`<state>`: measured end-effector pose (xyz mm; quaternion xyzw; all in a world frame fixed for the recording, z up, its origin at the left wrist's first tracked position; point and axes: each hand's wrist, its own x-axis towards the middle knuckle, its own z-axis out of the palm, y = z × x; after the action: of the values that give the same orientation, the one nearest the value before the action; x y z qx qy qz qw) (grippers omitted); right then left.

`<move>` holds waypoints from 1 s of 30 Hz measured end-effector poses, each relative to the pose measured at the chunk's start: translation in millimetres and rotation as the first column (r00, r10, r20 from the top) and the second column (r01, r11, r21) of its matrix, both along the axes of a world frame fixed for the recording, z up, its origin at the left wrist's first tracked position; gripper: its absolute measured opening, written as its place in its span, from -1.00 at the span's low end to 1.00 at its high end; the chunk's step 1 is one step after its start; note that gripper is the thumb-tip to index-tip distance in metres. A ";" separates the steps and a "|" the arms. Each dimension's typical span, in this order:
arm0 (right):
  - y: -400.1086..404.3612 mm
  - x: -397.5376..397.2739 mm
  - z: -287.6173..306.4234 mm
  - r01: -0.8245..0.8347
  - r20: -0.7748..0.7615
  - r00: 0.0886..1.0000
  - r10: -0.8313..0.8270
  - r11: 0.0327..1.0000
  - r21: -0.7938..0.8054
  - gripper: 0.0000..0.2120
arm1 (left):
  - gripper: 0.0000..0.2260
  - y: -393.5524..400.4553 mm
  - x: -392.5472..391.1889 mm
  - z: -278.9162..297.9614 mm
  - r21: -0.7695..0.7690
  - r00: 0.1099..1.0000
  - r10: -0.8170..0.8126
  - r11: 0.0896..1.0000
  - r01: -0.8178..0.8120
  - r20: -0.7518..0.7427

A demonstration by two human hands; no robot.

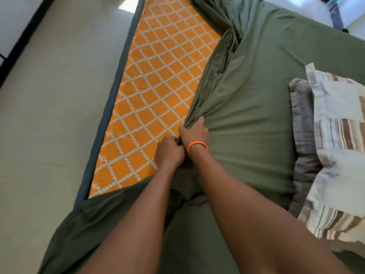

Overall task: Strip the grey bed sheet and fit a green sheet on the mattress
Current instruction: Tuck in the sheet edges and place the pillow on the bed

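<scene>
I see my left hand [169, 152] and right hand [194, 133] side by side, fingers curled and pinching the gathered edge of the olive-green fabric sheet [246, 107]. The sheet covers the right part of the orange, white-latticed mattress [158, 86]; striped cream-and-brown pillows [339, 135] lie on it farther right.
</scene>
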<state>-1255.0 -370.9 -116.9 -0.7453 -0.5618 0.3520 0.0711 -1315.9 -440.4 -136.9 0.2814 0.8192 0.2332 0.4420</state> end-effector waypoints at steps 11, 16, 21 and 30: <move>-51.8 29.8 -10.5 0.136 -0.291 0.956 -0.047 0.946 0.294 -0.51 | -0.68 -43.3 -32.0 -1.6 -0.171 0.454 0.246 0.965 -0.200 0.856; -139.1 35.6 -5.2 -0.034 0.141 0.988 -0.058 0.819 0.573 -0.67 | -0.59 -62.2 -65.7 3.7 0.025 0.650 0.195 0.949 -0.313 0.735; -233.3 0.4 -22.1 -0.005 -0.025 1.000 0.014 0.952 0.305 -0.49 | -0.60 -85.1 -84.3 12.9 0.148 0.862 0.092 0.971 -0.189 0.498; -276.2 -19.7 -53.9 -0.179 -0.133 0.974 0.185 0.982 0.058 0.13 | -0.42 -176.4 -104.7 -12.0 -0.067 0.766 -0.588 0.802 0.593 -0.259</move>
<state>-1274.7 -647.1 -170.7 -0.6627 -0.6292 0.3950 0.0941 -1420.6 -616.8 -148.8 0.5573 0.7387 0.0500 0.3758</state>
